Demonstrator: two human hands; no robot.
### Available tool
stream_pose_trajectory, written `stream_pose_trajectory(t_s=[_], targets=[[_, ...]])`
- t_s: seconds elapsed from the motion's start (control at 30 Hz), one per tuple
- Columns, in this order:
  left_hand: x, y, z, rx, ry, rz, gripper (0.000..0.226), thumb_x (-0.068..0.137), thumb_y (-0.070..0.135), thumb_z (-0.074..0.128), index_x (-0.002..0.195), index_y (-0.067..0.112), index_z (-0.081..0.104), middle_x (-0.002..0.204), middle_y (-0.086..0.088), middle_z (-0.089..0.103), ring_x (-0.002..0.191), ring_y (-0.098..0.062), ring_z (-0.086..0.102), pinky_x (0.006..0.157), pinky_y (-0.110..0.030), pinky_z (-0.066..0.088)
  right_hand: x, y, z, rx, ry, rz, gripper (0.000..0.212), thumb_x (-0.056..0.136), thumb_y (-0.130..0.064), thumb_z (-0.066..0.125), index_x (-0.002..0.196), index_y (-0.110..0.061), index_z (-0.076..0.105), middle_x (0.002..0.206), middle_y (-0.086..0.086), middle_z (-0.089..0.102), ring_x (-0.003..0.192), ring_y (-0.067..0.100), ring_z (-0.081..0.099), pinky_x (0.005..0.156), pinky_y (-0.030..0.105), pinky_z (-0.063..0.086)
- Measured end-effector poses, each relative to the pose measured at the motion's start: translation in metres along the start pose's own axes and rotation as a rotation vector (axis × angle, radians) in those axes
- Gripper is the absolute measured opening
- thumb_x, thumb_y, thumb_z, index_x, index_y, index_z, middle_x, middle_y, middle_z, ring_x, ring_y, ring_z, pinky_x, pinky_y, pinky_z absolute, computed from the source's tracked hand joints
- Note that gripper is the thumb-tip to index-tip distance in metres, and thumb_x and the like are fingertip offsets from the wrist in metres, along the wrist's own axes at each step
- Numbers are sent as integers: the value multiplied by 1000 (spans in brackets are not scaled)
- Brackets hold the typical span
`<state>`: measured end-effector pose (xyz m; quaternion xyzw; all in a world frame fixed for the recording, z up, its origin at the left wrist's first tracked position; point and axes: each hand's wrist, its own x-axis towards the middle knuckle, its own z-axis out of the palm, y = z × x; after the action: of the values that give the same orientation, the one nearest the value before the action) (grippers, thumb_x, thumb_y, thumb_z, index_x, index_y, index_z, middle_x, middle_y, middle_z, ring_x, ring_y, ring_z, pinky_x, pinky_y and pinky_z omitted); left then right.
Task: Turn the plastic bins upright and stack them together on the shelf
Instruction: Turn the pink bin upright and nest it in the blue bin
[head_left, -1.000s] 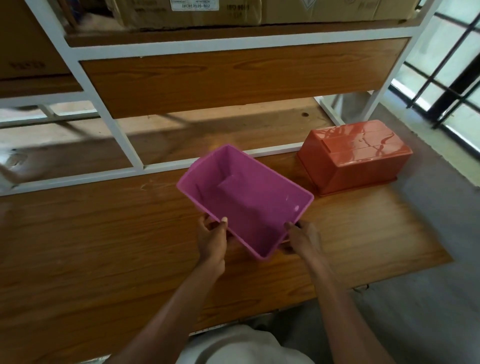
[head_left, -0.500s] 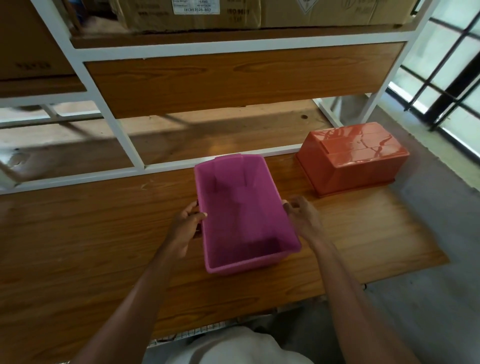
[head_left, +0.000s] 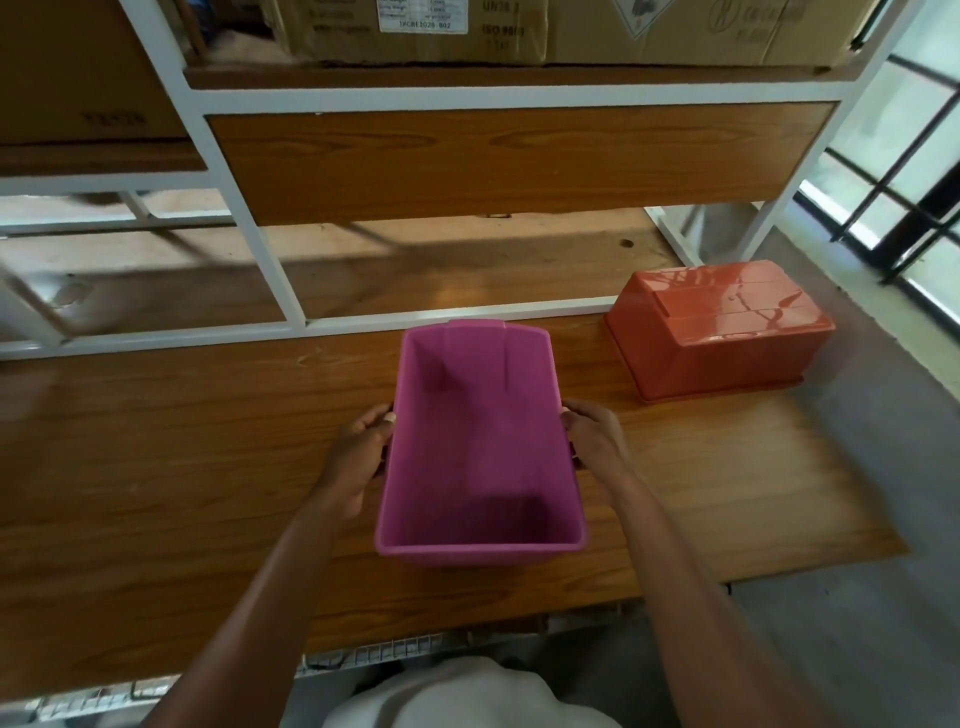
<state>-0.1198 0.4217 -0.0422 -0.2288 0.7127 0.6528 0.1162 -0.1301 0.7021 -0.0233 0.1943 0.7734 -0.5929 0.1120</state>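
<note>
A pink plastic bin (head_left: 478, 467) stands upright with its opening up, on the wooden shelf board (head_left: 182, 467) in front of me. My left hand (head_left: 358, 452) grips its left long rim, thumb on the edge. Gripping the right long rim is my right hand (head_left: 595, 436). An orange plastic bin (head_left: 722, 327) lies upside down on the same board, to the right and a little farther back, apart from the pink one.
White metal frame posts (head_left: 270, 270) and a rail (head_left: 467, 317) run behind the bins. A wooden panel (head_left: 519, 156) and cardboard boxes (head_left: 415, 26) sit higher up. Grey floor (head_left: 883, 467) and a barred window (head_left: 909, 182) lie at the right.
The pink bin went from tilted and diagonal to upright and square to me. Both hands shifted from its near end to its two long sides.
</note>
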Motion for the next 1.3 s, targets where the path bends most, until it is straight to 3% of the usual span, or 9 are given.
stream_pose_trajectory(t_s=[0.23,0.37,0.47,0.63,0.77,0.87,1.1,1.3], targets=[[-43,-13,-43,-118,182,-24,28,110,31,46,128,33,67,113,-3,77,106,-28,72,97,-49,55,-19,-26,30,-77,-157,-97,26,111,-19,46,107,-23,72,97,9,78,84,27,75,69,35,59],[-90,-24,-84,-222,341,6,25,109,23,50,117,28,73,99,-3,80,93,-22,74,79,-38,55,-33,-41,76,-161,-302,-144,29,111,-17,44,106,-27,70,98,6,78,89,31,74,76,42,59],[-124,-41,-124,-295,448,53,26,105,16,56,119,26,75,91,-4,79,79,-21,70,69,-34,55,-53,-50,118,-187,-419,-166,27,111,-18,44,113,-28,68,103,3,77,94,27,73,72,37,58],[-179,-72,-193,-404,617,72,37,98,2,55,122,22,75,69,1,65,57,-12,48,47,-22,42,-98,-63,198,-210,-569,-213,27,113,-21,43,108,-32,67,97,-1,76,86,21,72,68,35,53],[-218,-100,-257,-440,731,50,35,98,6,57,124,22,75,64,8,62,54,-8,47,48,-18,43,-139,-66,270,-219,-659,-227,26,112,-24,47,103,-25,71,84,-2,78,77,20,72,64,33,50],[-248,-112,-306,-480,803,54,30,101,9,57,121,24,74,60,13,64,46,-2,51,47,-18,43,-173,-66,322,-194,-733,-233,24,111,-27,50,105,-21,73,87,1,80,74,17,73,65,33,52],[-288,-121,-426,-467,883,112,24,102,18,59,113,28,78,81,8,73,63,-11,56,59,-27,46,-239,-93,433,-143,-804,-283,22,110,-20,52,108,-16,73,85,1,75,67,11,67,66,30,53],[-292,-96,-520,-483,868,184,20,101,19,61,108,24,79,83,5,74,70,-16,60,61,-28,44,-271,-138,510,-76,-798,-355,21,109,-18,53,103,-18,73,66,-13,71,52,-1,62,58,23,51]])
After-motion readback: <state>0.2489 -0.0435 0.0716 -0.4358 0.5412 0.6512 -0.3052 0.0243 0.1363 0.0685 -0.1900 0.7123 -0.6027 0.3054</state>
